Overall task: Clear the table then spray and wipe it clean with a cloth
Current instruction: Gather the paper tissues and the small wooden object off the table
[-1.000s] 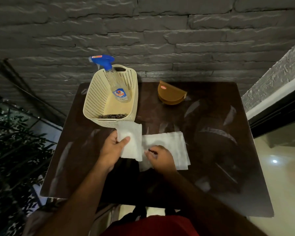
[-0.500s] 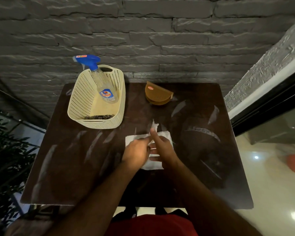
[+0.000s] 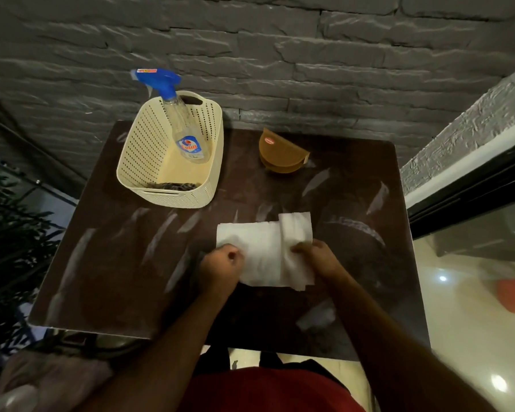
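A white cloth (image 3: 262,251) lies partly folded on the dark brown table (image 3: 131,263), near the middle. My left hand (image 3: 219,269) grips its left edge with curled fingers. My right hand (image 3: 318,257) pinches the right part, where a flap is folded over. A clear spray bottle (image 3: 185,132) with a blue trigger head leans inside a cream perforated basket (image 3: 131,162) at the back left of the table.
A brown half-round holder (image 3: 280,153) stands at the back middle of the table. Streaky smears mark the tabletop. A grey stone wall runs behind. A plant (image 3: 9,248) is at the left, and a glass door and shiny floor at the right.
The cloth was spread wider a second ago, then gathered between both hands. Now it lies as a folded rectangle, with my hands apart at its left and right sides.
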A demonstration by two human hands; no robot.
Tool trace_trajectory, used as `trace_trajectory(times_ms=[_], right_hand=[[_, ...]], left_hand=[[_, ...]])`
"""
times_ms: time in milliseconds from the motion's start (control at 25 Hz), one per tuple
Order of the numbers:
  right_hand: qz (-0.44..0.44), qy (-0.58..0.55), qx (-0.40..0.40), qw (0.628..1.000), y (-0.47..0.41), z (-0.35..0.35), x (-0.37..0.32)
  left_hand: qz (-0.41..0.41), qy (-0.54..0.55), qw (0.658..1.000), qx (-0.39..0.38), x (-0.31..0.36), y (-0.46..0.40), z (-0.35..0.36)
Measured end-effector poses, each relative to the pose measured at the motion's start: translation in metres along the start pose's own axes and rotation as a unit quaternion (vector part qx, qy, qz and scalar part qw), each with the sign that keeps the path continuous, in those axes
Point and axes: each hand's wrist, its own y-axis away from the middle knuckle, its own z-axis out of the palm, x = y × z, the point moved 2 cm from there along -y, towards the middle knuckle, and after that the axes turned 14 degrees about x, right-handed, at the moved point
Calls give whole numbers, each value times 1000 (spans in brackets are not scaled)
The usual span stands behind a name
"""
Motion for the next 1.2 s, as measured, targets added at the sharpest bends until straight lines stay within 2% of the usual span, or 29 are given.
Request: trace_trajectory(times_ms=[40, 120, 240, 320, 480, 600, 840, 1040, 1200], right_hand=[[3, 7, -8, 1000, -7, -2, -1], [-8, 75, 10, 997, -19, -3, 3], [-57, 237, 52, 968, -30, -5, 15], [-103, 281, 80, 951, -30, -5, 15], [-134, 224, 91, 961, -20, -1, 4], [-164, 179, 60, 968, -13, 8, -3], [-152, 114, 18, 981, -21, 21, 1], [-111, 238, 71, 962, -44, 4, 24], [-111, 235, 55, 964, -43, 4, 21]], left_hand=[[-46, -22, 998, 22, -13, -8, -1], [-118, -76, 990, -15, -34, -18, 7], [-151, -121, 979, -68, -36, -20, 23], [-168, -136, 974, -65, -30, -16, 32], [-180, -133, 973, -53, -32, -15, 42], [-172, -117, 976, -65, -31, -18, 43], [-166, -113, 978, -56, -25, -18, 39], [-184, 3, 983, -23, -23, -14, 31], [-216, 89, 972, -9, -20, -14, 28]])
